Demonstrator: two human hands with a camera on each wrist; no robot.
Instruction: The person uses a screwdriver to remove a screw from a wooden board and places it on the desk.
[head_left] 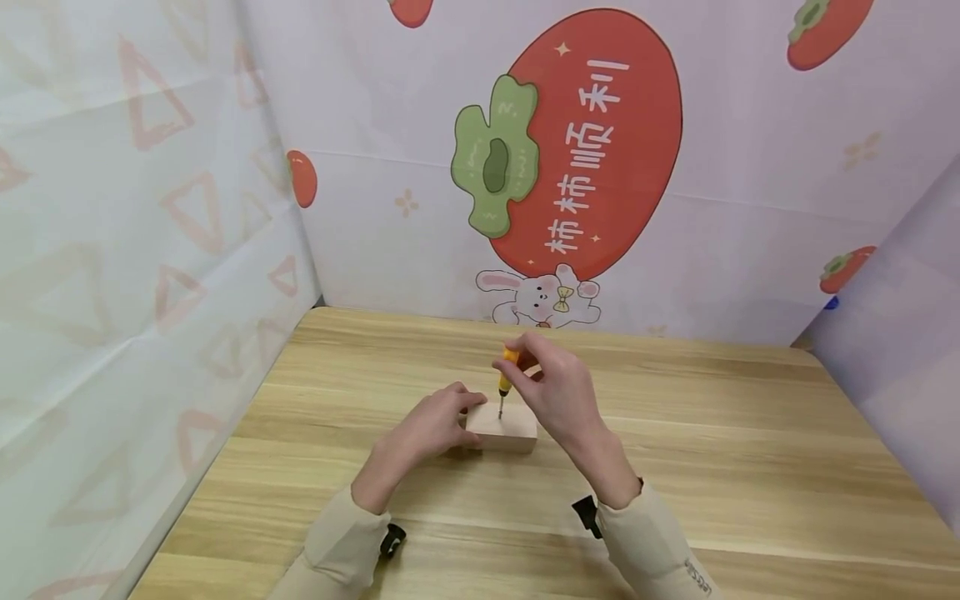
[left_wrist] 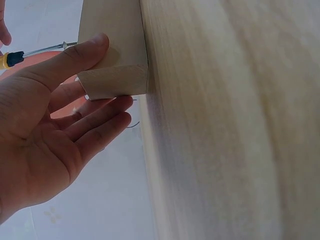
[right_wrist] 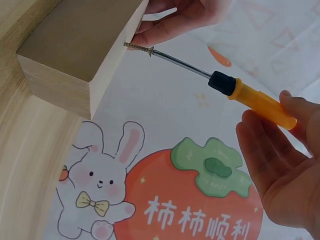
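Observation:
A pale wooden block lies on the table. My left hand grips its left end, thumb on the near side and fingers on the far side, as the left wrist view also shows. From above, my right hand pinches the yellow handle of a screwdriver between thumb and fingertips. The screwdriver stands nearly upright over the block. Its tip meets the head of a screw, whose point is at the block's top face. Much of the screw's thread shows above the wood.
The wood-grain table reaches back to a printed cloth backdrop with persimmons and a rabbit. A cloth side wall stands along the left, another at the right. Dark wrist devices sit at both sleeves.

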